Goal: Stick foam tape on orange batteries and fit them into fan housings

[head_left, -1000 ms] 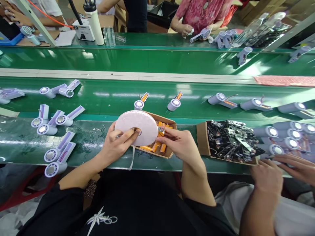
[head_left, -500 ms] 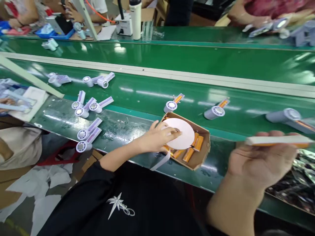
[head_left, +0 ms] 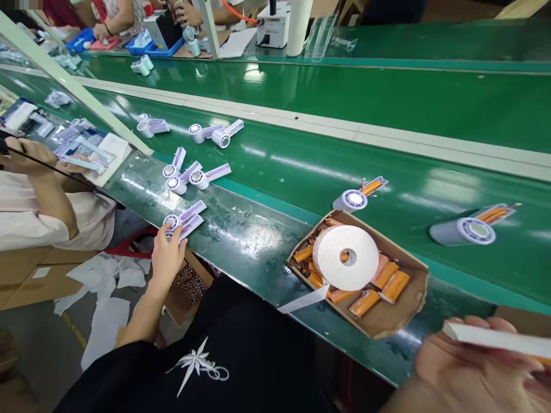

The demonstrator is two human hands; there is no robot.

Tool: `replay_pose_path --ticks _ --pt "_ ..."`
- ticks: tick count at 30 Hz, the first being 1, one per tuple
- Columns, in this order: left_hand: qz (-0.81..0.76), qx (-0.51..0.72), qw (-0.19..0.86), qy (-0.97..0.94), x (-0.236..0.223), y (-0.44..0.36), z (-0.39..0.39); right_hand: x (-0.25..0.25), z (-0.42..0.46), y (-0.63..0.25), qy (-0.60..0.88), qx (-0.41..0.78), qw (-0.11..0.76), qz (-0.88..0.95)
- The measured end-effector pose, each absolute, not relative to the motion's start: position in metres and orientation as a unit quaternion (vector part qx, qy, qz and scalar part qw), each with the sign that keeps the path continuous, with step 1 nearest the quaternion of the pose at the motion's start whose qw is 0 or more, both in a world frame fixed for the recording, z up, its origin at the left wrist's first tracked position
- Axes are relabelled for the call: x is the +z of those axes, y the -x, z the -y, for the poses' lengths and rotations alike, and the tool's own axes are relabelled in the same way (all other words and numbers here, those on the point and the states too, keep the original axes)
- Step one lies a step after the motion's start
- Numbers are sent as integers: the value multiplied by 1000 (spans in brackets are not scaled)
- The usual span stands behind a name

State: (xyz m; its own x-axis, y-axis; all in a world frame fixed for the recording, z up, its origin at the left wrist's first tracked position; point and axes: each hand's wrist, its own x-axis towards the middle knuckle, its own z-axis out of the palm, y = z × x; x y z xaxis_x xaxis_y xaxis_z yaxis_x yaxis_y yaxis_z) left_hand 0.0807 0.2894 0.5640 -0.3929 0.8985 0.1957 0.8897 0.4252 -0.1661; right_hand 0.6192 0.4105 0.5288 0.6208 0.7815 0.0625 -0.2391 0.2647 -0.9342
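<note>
My left hand (head_left: 167,252) reaches to the left and touches a lilac fan housing (head_left: 183,221) at the near edge of the dark work ledge, its fingers closing on the part. My right hand (head_left: 477,367) is at the bottom right, fingers curled around a white strip with an orange battery (head_left: 499,339) under it. A white tape roll (head_left: 346,257) lies in a cardboard box (head_left: 387,321) on several orange batteries (head_left: 387,284). A loose tail of tape hangs over the box's near side.
More lilac fan housings (head_left: 191,175) lie on the ledge and on the green conveyor belt (head_left: 301,166); two with orange batteries (head_left: 355,198) sit past the box. A seated person (head_left: 38,201) works at the left. Paper scraps (head_left: 103,298) litter the floor.
My left hand left the tape roll and swung left to the fan housings. My right hand drew down and right with the strip. The view panned left.
</note>
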Motion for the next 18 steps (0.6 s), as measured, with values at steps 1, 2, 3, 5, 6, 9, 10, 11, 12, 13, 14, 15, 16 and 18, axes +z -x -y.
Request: replay_pose_path --ticks 1,2,3,5,6,9,10,11,12,13,14,15,16,18 --pt "831 17 111 545 565 -82 -288 535 -417 -609 486 293 778 268" --pt "822 10 101 560 567 -85 -290 542 -422 -599 470 259 799 271" --pt "810 -3 99 578 568 -92 -295 548 -426 -589 455 250 808 280" --pt "772 -48 103 626 570 -109 -319 560 -430 -573 432 291 799 299" --pt "748 -78 101 651 570 -120 -338 564 -429 -566 419 308 799 303" --pt "664 -129 41 735 566 -163 -420 574 -420 -553 397 369 784 303" --pt "633 -121 11 764 564 -179 -453 578 -414 -551 402 385 774 302" --pt "607 -104 -12 788 562 -194 -486 583 -408 -551 410 392 766 302" --pt "583 -83 -29 807 560 -209 -518 588 -401 -551 421 389 761 305" --pt "560 -62 -40 826 559 -223 -546 593 -393 -553 429 377 760 310" --pt "537 -41 -48 841 558 -235 -572 598 -385 -556 435 357 763 317" --pt "515 -24 -55 855 556 -244 -593 602 -376 -560 439 335 768 325" --pt "498 -10 -61 865 554 -251 -610 606 -369 -564 443 315 770 334" --pt "483 7 -73 873 548 -259 -634 609 -358 -571 449 300 761 359"
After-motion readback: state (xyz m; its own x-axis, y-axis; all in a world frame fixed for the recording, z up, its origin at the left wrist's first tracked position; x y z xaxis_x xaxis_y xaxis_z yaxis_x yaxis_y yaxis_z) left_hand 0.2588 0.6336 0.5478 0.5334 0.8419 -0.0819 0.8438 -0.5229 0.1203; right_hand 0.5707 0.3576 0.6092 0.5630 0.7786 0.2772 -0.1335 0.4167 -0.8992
